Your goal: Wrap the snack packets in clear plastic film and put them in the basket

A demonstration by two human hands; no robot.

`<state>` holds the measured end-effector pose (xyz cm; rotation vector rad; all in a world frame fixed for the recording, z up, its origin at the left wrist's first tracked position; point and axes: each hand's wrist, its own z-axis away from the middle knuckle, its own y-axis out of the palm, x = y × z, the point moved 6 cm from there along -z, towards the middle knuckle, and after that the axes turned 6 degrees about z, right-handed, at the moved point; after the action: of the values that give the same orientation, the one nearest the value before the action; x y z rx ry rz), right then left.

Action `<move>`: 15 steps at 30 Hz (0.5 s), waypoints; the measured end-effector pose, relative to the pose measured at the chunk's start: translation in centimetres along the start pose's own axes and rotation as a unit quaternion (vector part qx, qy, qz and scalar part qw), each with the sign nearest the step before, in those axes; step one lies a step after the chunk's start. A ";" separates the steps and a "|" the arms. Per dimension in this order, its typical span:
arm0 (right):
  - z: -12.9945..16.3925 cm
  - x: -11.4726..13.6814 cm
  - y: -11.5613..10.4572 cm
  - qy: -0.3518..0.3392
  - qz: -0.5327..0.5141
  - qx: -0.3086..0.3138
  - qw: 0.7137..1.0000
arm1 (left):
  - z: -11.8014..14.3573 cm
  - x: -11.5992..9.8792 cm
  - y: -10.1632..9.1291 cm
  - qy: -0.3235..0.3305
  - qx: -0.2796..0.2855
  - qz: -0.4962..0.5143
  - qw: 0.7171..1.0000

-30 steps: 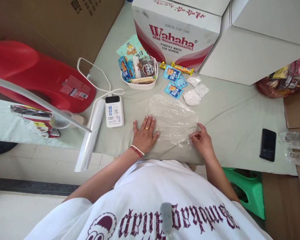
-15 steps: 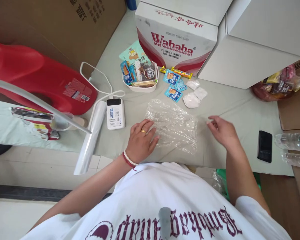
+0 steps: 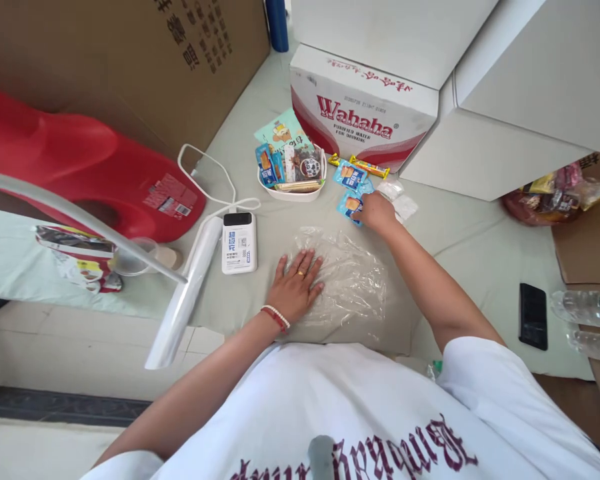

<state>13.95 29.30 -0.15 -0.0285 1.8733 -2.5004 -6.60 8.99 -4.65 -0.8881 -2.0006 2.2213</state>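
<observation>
My left hand (image 3: 295,287) lies flat with fingers spread on a clear, crinkled plastic sheet or bag (image 3: 353,283) near the front of the table. Farther out, my right hand (image 3: 379,212) has its fingers bent down at the right edge of a blue snack packet (image 3: 349,204), with the fingertips partly hidden. Another blue snack packet (image 3: 349,175) lies just beyond. White packets (image 3: 406,208) sit beside and behind my right hand, partly covered by it. Two yellow-wrapped snack bars (image 3: 370,167) rest against the Wahaha carton.
A white basket (image 3: 300,196) of snacks stands left of the packets. Left of the sheet are a power bank (image 3: 239,247) with a cable, a plastic film roll (image 3: 185,293) and a red jug (image 3: 80,167). The Wahaha carton (image 3: 360,120) stands behind; a phone (image 3: 533,317) lies right.
My right hand has moved forward and left from beside the plastic sheet to the blue packet. My left hand has flattened and spread on the sheet. The camera view has shifted slightly.
</observation>
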 end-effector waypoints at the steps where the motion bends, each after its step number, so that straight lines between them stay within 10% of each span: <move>1: -0.3 -0.2 -0.6 -0.017 -0.002 -0.005 1.000 | 0.2 0.0 -0.1 0.000 0.000 0.002 1.000; 15: -8.0 0.8 -2.5 0.008 -0.044 -0.111 0.993 | 0.2 -0.1 -0.4 0.003 -0.009 0.019 1.000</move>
<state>12.98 37.65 0.03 -0.0958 2.1927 -2.3369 -6.76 8.85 -4.19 -0.9415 -2.0215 2.2210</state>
